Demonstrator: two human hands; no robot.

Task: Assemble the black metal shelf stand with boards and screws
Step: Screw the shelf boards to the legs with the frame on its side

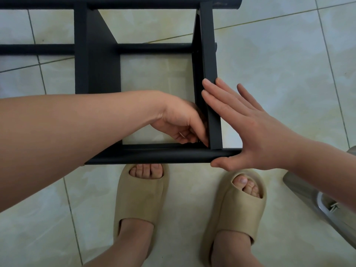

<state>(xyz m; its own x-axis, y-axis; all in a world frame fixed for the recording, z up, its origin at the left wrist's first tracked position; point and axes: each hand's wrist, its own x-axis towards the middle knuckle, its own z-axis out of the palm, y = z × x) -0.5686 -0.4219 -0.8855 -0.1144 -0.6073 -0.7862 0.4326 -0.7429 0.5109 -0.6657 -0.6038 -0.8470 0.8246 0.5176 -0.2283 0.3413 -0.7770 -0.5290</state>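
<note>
We look straight down on the matte black metal shelf stand [107, 157], which lies on a floor of glossy pale tiles [279, 64] with thin dark grout lines. Its round tubes run across the view. Two flat black boards cross them: the left board [100, 64] is wide and has a slanted cut edge, and the right board [209, 60] stands on edge. The far tube is cut off by the top of the view.

Our right hand [240, 124] is spread flat, with straight fingers pressed against the outer face of the right board. The thumb lies along the near tube's end.

Our left hand [179, 120] reaches inside the frame to the corner where the right board meets the near tube, its fingers curled inward. The fingertips are blurred and in shadow, so we cannot tell whether they pinch a screw or only touch the joint.

Below the stand, two feet wear beige, smooth foam slippers [138, 201]. At the right edge a grey metal object [327, 209] is partly cut off and hard to identify.
</note>
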